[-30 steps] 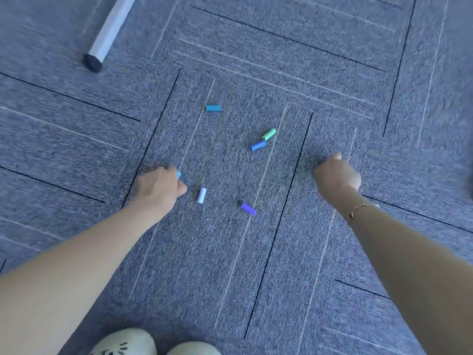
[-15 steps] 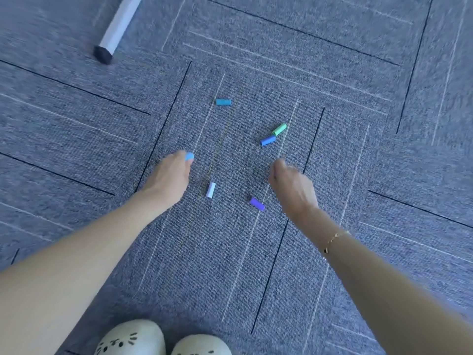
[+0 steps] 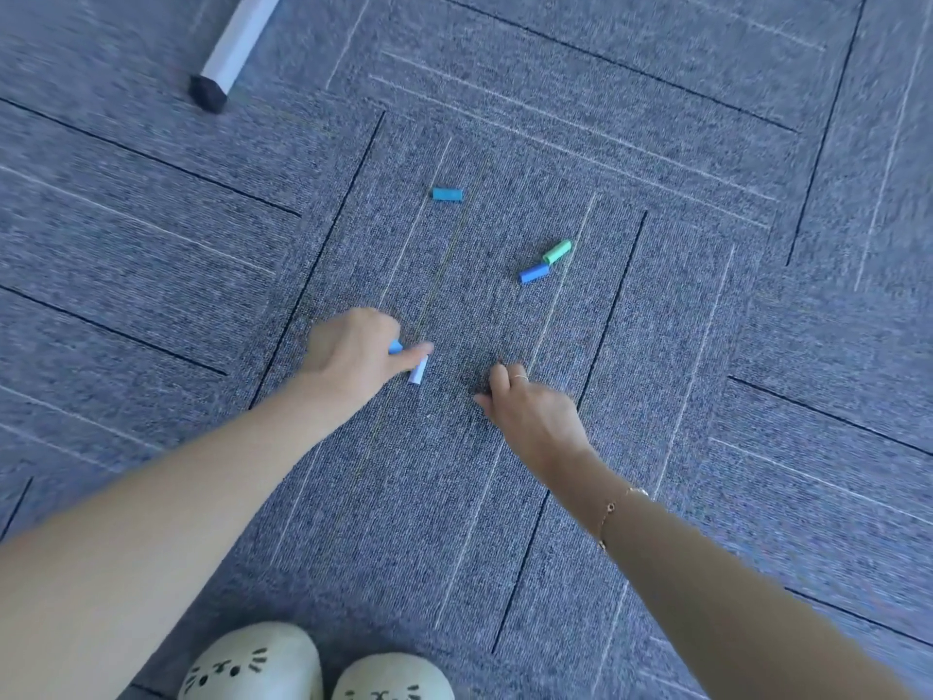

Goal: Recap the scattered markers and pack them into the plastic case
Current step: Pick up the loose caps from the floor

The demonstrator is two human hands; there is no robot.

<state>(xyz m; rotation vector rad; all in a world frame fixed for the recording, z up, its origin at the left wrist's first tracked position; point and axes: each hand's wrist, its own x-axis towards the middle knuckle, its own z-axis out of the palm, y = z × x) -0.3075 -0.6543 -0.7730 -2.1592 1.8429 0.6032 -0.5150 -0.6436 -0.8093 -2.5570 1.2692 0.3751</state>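
Observation:
Marker caps lie scattered on the grey carpet: a teal cap (image 3: pixel 447 194) at the far side, with a green cap (image 3: pixel 557 251) and a dark blue cap (image 3: pixel 534 273) lying end to end to its right. My left hand (image 3: pixel 353 353) holds a light blue cap (image 3: pixel 395 347) in its curled fingers, while its index finger touches a pale lavender cap (image 3: pixel 418 372) on the floor. My right hand (image 3: pixel 530 414) is curled fingers-down over the spot where a purple cap lay, and that cap is hidden. No markers or plastic case are in view.
A white furniture leg with a black foot (image 3: pixel 208 91) stands at the upper left. My two cream slippers (image 3: pixel 252 664) with cat faces are at the bottom edge. The floor is grey-blue carpet tiles (image 3: pixel 707 245).
My right hand swept left from the right side onto the purple cap, covering it. My left hand moved right with the light blue cap, reaching the lavender cap.

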